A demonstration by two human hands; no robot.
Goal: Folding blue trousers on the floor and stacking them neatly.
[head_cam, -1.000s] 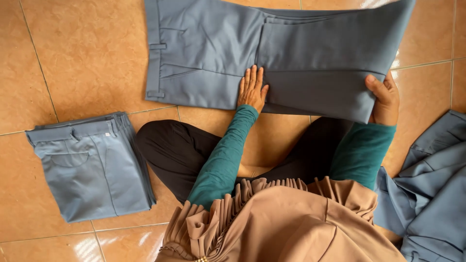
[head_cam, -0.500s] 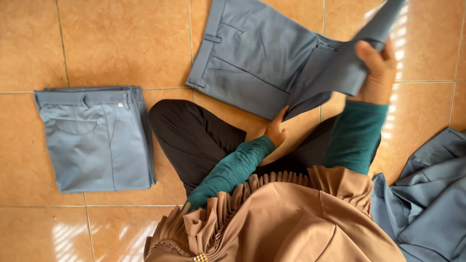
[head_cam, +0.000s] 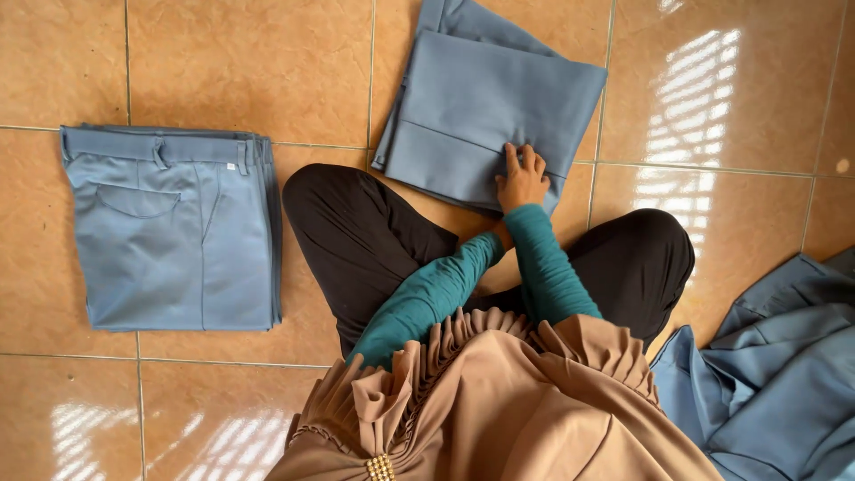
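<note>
Teal sleeves on both arms, reaching forward from the lap over crossed legs (head_cam: 374,232) in black fabric. Right hand (head_cam: 522,178) lies palm down on the near edge of the folded trousers (head_cam: 499,116), fingers (head_cam: 513,158) spread and flat, pressing, not gripping anything. Right forearm runs up from the body, bent at the elbow, wrist straight. Left hand (head_cam: 504,233) is mostly hidden behind the right forearm; only a bit of wrist shows near the trousers' near edge. Cannot tell whether its fingers are open or closed, or whether they touch the cloth.

Folded trousers sit on the floor (head_cam: 223,62) directly ahead of the knees, rotated slightly so one corner points at the lap. Blue-grey woven cloth, smooth, matte, one crisp crease line running across the top layer parallel to the near edge. Shape: rough rectangle, several layers, a lower layer peeking out at the far left edge.

Stack (head_cam: 174,227) of the same blue-grey trousers to the person's left, well apart from the hands: squared off, waistband with belt loops on the far side, curved pocket seam visible on top. Loose pile (head_cam: 775,374) of the same cloth at the right, rumpled, unfolded.

Floor is glossy orange-tan tile, thin grout lines, bright window reflections. Tan pleated garment (head_cam: 481,401) with a small beaded clasp fills the bottom edge.
</note>
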